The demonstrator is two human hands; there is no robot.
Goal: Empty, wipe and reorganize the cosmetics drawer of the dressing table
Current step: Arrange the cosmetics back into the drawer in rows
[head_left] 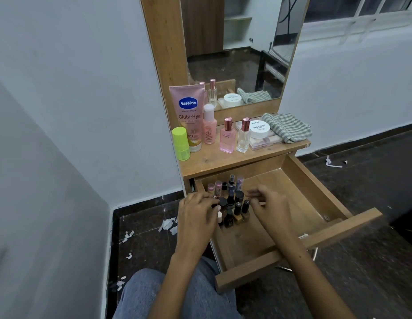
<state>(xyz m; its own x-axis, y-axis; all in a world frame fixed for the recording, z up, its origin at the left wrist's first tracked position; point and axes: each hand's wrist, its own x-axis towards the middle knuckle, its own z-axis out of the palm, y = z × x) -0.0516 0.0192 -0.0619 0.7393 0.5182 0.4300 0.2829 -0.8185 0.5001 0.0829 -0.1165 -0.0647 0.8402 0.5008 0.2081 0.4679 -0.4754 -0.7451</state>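
The wooden drawer (295,194) of the dressing table is pulled out. Several small nail polish bottles (237,209) stand packed in its back left corner; the rest of its floor is bare. My left hand (195,215) is at the left side of that group, fingers curled round a dark bottle at the edge. My right hand (269,206) is just right of the bottles, fingers loosely bent, tips beside a black cap, holding nothing I can see. A green-and-white checked cloth (289,127) lies folded on the table top (212,161) at the right.
On the table top stand a pink Vaseline tube (190,111), a lime-green bottle (181,143), a pink pump bottle (209,126), two perfume bottles (235,137) and a white jar (259,129) on a clear palette. A mirror (242,42) rises behind. Paper scraps litter the dark floor (142,236).
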